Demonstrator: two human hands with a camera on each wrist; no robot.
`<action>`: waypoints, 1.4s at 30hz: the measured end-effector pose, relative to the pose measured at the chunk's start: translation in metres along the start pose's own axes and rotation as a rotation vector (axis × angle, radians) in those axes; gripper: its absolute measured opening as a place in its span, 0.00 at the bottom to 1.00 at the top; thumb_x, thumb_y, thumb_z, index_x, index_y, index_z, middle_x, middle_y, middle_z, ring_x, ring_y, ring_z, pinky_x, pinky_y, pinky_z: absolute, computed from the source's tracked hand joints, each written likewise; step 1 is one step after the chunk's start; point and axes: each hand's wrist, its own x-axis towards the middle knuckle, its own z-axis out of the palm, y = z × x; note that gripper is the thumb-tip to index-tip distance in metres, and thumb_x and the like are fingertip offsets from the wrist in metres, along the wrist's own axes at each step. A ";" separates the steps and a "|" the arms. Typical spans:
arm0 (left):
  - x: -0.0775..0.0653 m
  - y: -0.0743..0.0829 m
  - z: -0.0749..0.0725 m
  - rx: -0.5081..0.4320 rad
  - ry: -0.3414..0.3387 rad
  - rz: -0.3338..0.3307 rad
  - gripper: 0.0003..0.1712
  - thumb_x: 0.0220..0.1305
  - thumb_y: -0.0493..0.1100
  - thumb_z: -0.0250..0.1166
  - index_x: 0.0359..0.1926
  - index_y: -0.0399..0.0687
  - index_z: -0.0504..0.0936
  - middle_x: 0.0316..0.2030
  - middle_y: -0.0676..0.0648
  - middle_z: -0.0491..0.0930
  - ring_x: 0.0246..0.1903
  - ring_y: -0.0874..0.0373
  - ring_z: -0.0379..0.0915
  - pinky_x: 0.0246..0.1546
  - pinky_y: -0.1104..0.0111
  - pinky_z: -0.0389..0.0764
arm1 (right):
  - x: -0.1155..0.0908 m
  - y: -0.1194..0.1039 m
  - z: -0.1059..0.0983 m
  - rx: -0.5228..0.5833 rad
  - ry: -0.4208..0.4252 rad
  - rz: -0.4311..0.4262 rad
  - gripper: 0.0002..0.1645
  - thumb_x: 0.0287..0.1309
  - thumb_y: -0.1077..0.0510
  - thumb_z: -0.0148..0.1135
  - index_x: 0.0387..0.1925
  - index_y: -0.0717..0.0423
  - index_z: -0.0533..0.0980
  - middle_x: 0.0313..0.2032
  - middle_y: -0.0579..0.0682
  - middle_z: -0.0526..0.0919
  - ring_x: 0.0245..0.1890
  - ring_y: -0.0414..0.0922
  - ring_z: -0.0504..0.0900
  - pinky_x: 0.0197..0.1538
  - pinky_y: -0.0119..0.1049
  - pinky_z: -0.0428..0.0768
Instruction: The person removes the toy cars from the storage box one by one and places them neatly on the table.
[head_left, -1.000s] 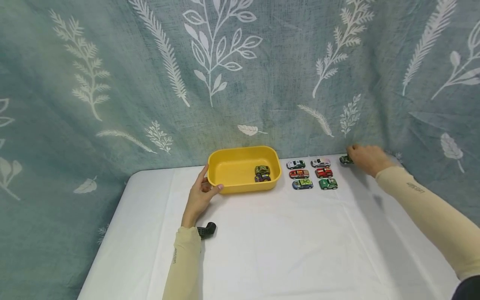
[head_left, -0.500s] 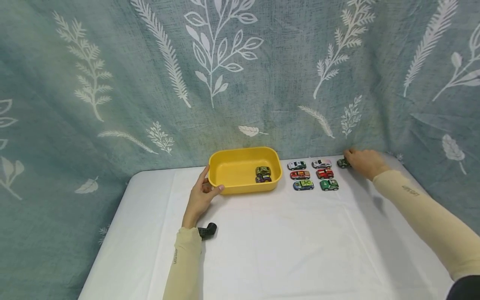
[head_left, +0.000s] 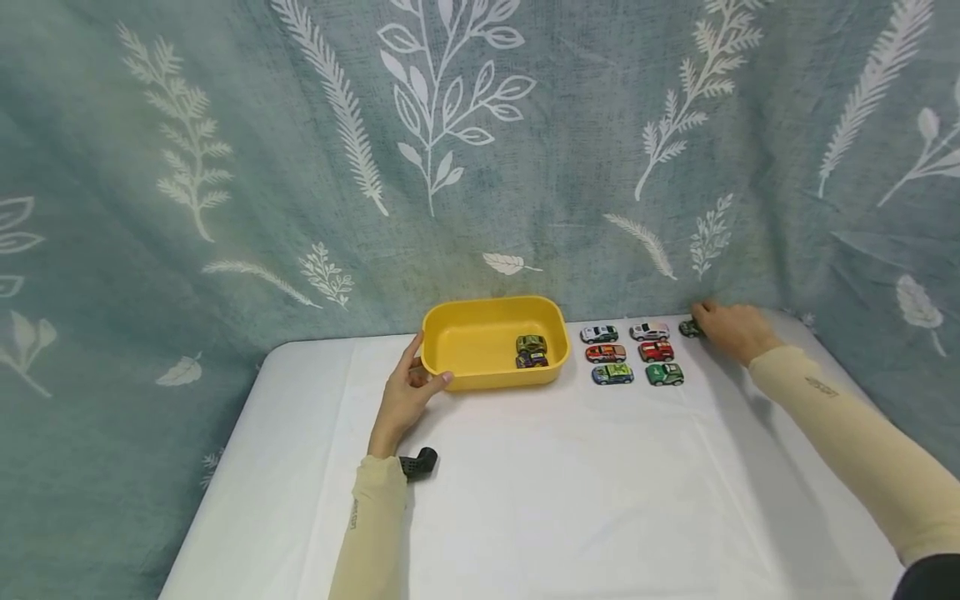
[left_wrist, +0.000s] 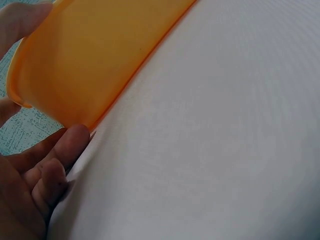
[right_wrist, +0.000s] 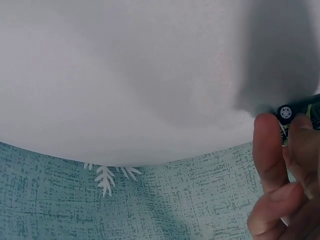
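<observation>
A yellow plastic bin stands at the back of the table in the head view. My left hand grips its left end, thumb on the front wall and fingers round the side; the left wrist view shows the thumb at the rim. Two toy cars lie in the bin's right part, a green one and a purple one. At the table's back right, my right hand pinches a dark green toy car, partly hidden by the fingers. In the right wrist view its wheel shows beside a fingertip.
Right of the bin, several toy cars stand in two columns, among them a white one, a red one and a green one. A patterned curtain hangs along the back edge of the white table.
The right hand has shifted slightly left and toward me with the dark green toy car. The left hand stays on the bin. The head view has shifted slightly.
</observation>
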 end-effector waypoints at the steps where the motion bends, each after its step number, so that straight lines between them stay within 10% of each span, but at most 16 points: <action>1: 0.000 0.001 0.000 -0.001 0.006 0.001 0.54 0.64 0.56 0.78 0.84 0.74 0.56 0.63 0.40 0.80 0.38 0.51 0.72 0.36 0.65 0.75 | -0.001 0.000 0.000 0.001 -0.004 -0.002 0.08 0.67 0.75 0.58 0.46 0.68 0.73 0.36 0.66 0.79 0.19 0.58 0.76 0.21 0.56 0.81; 16: -0.002 0.002 -0.001 0.005 0.017 0.003 0.54 0.64 0.56 0.78 0.84 0.71 0.57 0.61 0.40 0.80 0.38 0.52 0.72 0.38 0.64 0.74 | 0.010 -0.016 -0.038 0.059 -0.025 0.052 0.30 0.63 0.67 0.71 0.63 0.70 0.71 0.47 0.74 0.78 0.19 0.56 0.76 0.18 0.52 0.78; 21: -0.002 0.000 -0.001 0.008 0.008 0.000 0.54 0.64 0.57 0.78 0.84 0.74 0.56 0.62 0.40 0.79 0.38 0.51 0.71 0.38 0.64 0.74 | 0.031 -0.049 -0.071 0.132 -0.102 0.110 0.33 0.69 0.54 0.72 0.68 0.64 0.72 0.58 0.72 0.79 0.30 0.59 0.84 0.25 0.53 0.81; 33: 0.001 -0.001 0.000 0.010 -0.003 0.003 0.54 0.64 0.56 0.77 0.84 0.73 0.56 0.63 0.40 0.78 0.38 0.52 0.73 0.38 0.66 0.75 | 0.083 -0.155 -0.102 0.438 0.155 -0.047 0.23 0.73 0.47 0.67 0.61 0.54 0.82 0.51 0.55 0.89 0.38 0.52 0.88 0.32 0.46 0.84; 42: 0.001 -0.001 -0.002 0.016 -0.002 0.003 0.53 0.66 0.57 0.76 0.84 0.74 0.55 0.63 0.40 0.78 0.37 0.52 0.72 0.37 0.64 0.75 | 0.119 -0.206 -0.093 0.406 -0.052 -0.150 0.27 0.73 0.45 0.67 0.64 0.57 0.80 0.48 0.55 0.91 0.35 0.48 0.89 0.39 0.46 0.87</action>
